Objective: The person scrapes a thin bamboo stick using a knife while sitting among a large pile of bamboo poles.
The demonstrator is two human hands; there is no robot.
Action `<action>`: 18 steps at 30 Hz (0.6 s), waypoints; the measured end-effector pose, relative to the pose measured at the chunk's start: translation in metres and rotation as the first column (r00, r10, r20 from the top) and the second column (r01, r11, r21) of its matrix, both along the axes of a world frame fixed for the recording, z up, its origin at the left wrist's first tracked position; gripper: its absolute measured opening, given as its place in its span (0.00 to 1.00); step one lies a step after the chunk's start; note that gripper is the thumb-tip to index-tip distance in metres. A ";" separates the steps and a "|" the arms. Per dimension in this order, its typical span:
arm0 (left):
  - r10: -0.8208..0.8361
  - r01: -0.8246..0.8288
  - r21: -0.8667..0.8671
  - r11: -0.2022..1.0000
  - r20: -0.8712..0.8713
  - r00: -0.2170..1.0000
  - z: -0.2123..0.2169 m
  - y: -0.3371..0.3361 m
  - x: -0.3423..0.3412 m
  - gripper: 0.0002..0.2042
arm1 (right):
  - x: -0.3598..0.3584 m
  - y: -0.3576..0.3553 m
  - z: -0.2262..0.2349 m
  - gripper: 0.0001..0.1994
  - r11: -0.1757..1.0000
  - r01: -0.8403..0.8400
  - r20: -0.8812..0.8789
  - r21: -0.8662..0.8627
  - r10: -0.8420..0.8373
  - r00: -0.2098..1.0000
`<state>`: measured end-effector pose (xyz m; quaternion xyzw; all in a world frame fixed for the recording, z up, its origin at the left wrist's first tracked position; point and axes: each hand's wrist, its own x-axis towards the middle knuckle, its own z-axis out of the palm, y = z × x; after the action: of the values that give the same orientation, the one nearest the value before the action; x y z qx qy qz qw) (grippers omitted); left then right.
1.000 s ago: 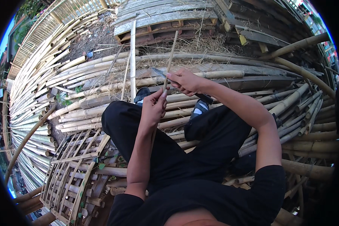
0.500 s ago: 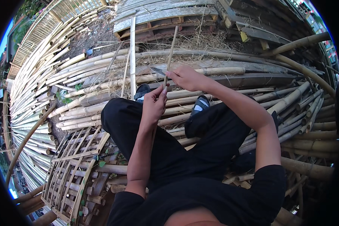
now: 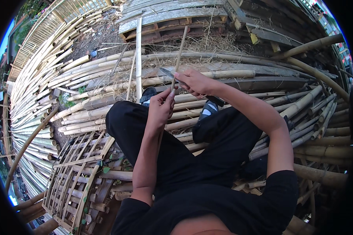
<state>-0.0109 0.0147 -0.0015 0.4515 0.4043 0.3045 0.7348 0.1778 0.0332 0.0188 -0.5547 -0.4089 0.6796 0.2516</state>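
Head view:

- The left hand (image 3: 161, 109) is closed around a thin bamboo strip (image 3: 179, 55), gripping it low down; the strip runs up and away from the lap over the pile of poles. The thumb sits just below the blade, so a slip downward along the strip could bring the edge onto it.
- The right hand (image 3: 196, 83) is clenched on a knife (image 3: 169, 74), whose blade crosses the strip close above the left hand. The handle is hidden in the fist, so I cannot tell how sure the grip is. If the blade catches on a node and then jumps free, it could run toward the left fingers or the wrist.
- The strip is long and slender and its far end is unsupported. Under pressure it may flex or twist, letting the blade skate off the side or dig in too deep and split the strip unevenly.
- Both hands work above the knees, with the shoes (image 3: 148, 95) resting on round bamboo poles (image 3: 106, 113). Poles can roll underfoot; a shifted seat would jolt both arms while the edge is engaged.
- A woven lattice panel (image 3: 72, 176) lies by the left leg, near enough to snag the strip's lower end if it swings.
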 end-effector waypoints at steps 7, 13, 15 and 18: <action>-0.015 0.016 -0.058 0.998 0.030 0.999 0.002 -0.002 -0.004 0.12 | -0.001 -0.003 0.001 0.27 0.996 -0.025 -0.128 -0.087 0.013 0.992; 0.019 -0.019 0.012 1.000 0.009 1.000 -0.004 0.008 -0.006 0.12 | -0.005 -0.010 0.011 0.27 0.976 -0.171 -0.278 -0.133 0.129 0.952; 0.053 -0.053 0.031 0.998 -0.007 0.999 -0.007 0.006 -0.006 0.12 | -0.007 -0.010 0.012 0.27 0.995 -0.098 -0.171 -0.018 0.093 0.981; 0.090 -0.088 0.056 0.995 -0.018 0.996 -0.012 0.005 -0.006 0.12 | 0.011 -0.007 0.040 0.27 0.995 -0.052 -0.174 0.080 0.065 0.982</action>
<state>-0.0173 0.0192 -0.0134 0.4562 0.4231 0.3433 0.7036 0.1891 0.0263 0.0586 -0.4700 -0.4265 0.7173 0.2875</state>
